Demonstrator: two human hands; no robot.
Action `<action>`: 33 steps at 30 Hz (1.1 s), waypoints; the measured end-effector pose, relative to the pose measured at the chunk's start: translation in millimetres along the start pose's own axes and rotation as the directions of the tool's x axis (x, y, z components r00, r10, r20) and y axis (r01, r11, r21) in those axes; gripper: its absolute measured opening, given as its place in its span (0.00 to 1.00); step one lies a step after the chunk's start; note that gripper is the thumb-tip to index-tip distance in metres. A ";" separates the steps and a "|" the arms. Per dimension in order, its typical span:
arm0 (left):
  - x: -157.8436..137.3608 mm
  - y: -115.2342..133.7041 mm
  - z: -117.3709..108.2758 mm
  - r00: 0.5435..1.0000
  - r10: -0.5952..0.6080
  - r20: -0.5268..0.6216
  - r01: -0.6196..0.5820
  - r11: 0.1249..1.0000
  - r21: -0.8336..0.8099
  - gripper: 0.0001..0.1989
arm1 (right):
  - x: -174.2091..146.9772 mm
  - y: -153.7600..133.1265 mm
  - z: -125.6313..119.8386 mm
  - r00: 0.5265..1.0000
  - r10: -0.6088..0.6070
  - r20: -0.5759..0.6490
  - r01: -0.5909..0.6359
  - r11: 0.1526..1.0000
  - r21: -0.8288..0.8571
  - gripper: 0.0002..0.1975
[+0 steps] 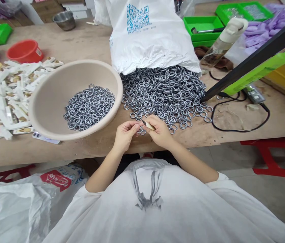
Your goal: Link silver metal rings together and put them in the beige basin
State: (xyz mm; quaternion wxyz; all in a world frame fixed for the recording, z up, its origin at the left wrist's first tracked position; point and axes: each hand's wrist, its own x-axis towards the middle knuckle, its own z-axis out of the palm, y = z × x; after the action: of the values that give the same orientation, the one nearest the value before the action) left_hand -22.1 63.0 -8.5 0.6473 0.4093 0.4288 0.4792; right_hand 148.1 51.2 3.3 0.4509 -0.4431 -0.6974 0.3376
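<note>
Near the table's front edge, my left hand [126, 135] is closed in a pinch, with a grey ring [142, 131] at its fingertips. My right hand [159, 131] is wrapped round a small knife [148, 125] with a dark blade and a pale handle; its tip points at the left fingers. Just beyond both hands, a large heap of grey rings [165, 91] spills from a white sack [154, 47]. To the left, a wide beige basin [46, 98] holds a smaller pile of grey rings [90, 108].
White plastic parts [3, 98] cover the far left, with a red bowl [23, 50] behind. At right are a slanting black bar [253, 57], a black cable [243, 130], a clear bottle [220, 44] and green trays [203, 23]. A phone [46, 137] lies partly under the basin.
</note>
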 end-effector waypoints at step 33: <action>-2.4 -0.9 0.8 0.996 0.092 0.012 -0.093 0.996 0.018 0.15 | -4.1 13.4 11.3 0.943 0.326 0.068 -0.329 0.886 0.328 0.16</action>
State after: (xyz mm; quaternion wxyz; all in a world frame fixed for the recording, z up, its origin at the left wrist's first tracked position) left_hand -21.5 60.4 -8.8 0.6232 0.4373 0.4100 0.5024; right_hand 142.7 51.7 -13.9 0.4522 -0.4696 -0.5476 0.5245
